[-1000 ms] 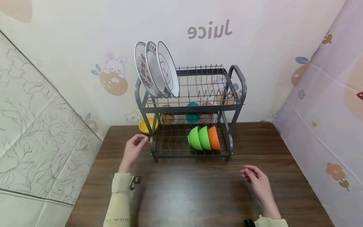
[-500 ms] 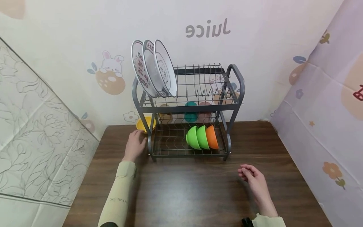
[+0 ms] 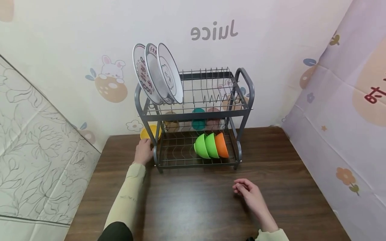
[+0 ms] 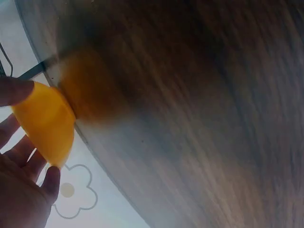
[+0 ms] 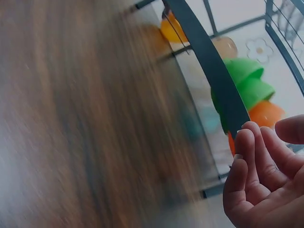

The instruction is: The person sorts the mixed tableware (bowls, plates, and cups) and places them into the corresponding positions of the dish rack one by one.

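At the left of the dish rack (image 3: 193,166), my left hand (image 3: 143,152) reaches to a yellow bowl (image 3: 150,131) by the wall. In the left wrist view the fingers and thumb of that hand (image 4: 23,190) hold the yellow bowl (image 4: 47,123) at its edges. My right hand (image 3: 248,194) is over the table in front of the rack's right side, fingers loosely bent, nothing in it. Two green bowls (image 3: 201,146) and an orange bowl (image 3: 221,145) stand on edge, nested, on the lower tier.
Three patterned plates (image 3: 170,73) lean upright at the left of the upper tier. Behind the rack are a teal cup (image 3: 198,124), a pink one (image 3: 213,123) and a tan one (image 3: 172,125). The wooden table (image 3: 187,201) ends at the patterned wall.
My left hand has moved forward to the yellow bowl and now holds it. The right hand has shifted left in the head view; the whole scene has shifted slightly left too.
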Motion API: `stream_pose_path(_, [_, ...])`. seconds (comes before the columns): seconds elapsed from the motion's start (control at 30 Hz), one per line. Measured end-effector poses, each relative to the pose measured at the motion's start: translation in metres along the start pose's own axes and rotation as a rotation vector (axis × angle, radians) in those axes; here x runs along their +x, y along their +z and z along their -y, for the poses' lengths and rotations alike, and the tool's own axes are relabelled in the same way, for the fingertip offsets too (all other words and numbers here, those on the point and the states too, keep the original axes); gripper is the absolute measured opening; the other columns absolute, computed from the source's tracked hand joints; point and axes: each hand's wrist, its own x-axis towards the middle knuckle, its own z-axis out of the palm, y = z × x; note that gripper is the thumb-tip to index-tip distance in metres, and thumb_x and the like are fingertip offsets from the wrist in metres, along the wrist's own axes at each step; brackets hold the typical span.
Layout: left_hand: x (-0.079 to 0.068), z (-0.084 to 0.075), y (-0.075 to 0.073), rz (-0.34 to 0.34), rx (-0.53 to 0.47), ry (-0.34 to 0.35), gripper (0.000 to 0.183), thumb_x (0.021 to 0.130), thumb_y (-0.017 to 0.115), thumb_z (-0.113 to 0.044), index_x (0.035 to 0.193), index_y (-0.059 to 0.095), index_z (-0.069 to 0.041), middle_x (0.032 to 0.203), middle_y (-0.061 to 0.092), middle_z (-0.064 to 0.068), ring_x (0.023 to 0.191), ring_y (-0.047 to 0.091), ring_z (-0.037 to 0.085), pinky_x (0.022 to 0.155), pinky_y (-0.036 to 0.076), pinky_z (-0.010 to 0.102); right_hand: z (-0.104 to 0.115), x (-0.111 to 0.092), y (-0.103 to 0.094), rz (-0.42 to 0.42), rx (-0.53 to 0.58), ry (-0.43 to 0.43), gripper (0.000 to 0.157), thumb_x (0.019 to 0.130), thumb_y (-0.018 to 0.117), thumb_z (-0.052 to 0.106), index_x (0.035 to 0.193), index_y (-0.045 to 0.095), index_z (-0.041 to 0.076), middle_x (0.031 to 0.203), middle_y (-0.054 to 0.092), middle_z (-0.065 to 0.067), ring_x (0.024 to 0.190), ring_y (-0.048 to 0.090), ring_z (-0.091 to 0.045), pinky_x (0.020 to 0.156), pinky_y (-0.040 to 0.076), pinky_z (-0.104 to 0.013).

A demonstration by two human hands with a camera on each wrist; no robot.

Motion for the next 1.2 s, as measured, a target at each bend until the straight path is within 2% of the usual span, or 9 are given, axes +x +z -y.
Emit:
stream_pose_path(0.13, [-0.003,0.000,-0.001,-0.022,0.046,0.006,0.022,0.090,0.068,-0.012,0.109,0.068,-0.001,0.110,0.063,0.021,0.108,0.054,0.043,0.096,0.036,0.062,0.000,-0.001,0.011,0.031,0.014,0.015,0.022,0.102,0.052,0.004,0.118,0.060,-0.010,0.098,0.069,-0.019,0.083,0.066,-0.020,0.076,0.053,-0.030])
stream_pose_path(0.27, [-0.008,-0.001,-0.003,-0.095,0.028,0.039,0.012,0.087,0.073,-0.006,0.098,0.074,-0.006,0.093,0.066,0.015,0.092,0.061,0.040,0.084,0.045,0.059,0.003,-0.003,0.015,0.043,0.022,0.016,0.022,0.102,0.053,0.004,0.118,0.059,-0.010,0.098,0.069,-0.018,0.083,0.066,-0.021,0.076,0.053,-0.030])
stream_pose_path(0.4, [-0.016,-0.003,-0.004,-0.142,0.007,0.046,0.012,0.084,0.075,-0.004,0.095,0.078,-0.009,0.087,0.065,0.008,0.081,0.062,0.033,0.067,0.052,0.053,0.004,-0.004,0.015,0.042,0.019,0.010,0.022,0.102,0.053,0.004,0.117,0.060,-0.011,0.097,0.069,-0.019,0.083,0.067,-0.021,0.075,0.053,-0.030])
stream_pose_path(0.6, [-0.030,-0.004,-0.010,-0.243,-0.006,0.071,0.010,0.083,0.077,-0.002,0.092,0.078,-0.007,0.081,0.062,0.007,0.075,0.060,0.032,0.065,0.052,0.052,0.003,-0.002,0.012,0.029,0.009,0.029,0.022,0.103,0.052,0.004,0.118,0.059,-0.010,0.097,0.069,-0.018,0.083,0.067,-0.020,0.077,0.054,-0.031])
stream_pose_path(0.9, [-0.057,-0.004,-0.028,-0.348,-0.019,0.060,0.006,0.085,0.077,-0.008,0.092,0.078,-0.008,0.075,0.055,0.004,0.071,0.055,0.030,0.059,0.047,0.050,0.002,0.007,-0.017,-0.033,-0.037,-0.014,0.028,0.106,0.048,0.011,0.125,0.056,-0.009,0.104,0.069,-0.020,0.086,0.066,-0.015,0.079,0.053,-0.031])
stream_pose_path(1.2, [-0.101,-0.007,-0.040,-0.385,-0.038,0.007,0.009,0.083,0.081,-0.008,0.091,0.077,-0.007,0.078,0.059,0.004,0.072,0.054,0.027,0.062,0.048,0.048,0.005,0.009,-0.050,-0.120,-0.065,-0.057,0.033,0.107,0.047,0.018,0.127,0.055,-0.007,0.106,0.070,-0.015,0.088,0.067,-0.010,0.077,0.052,-0.024])
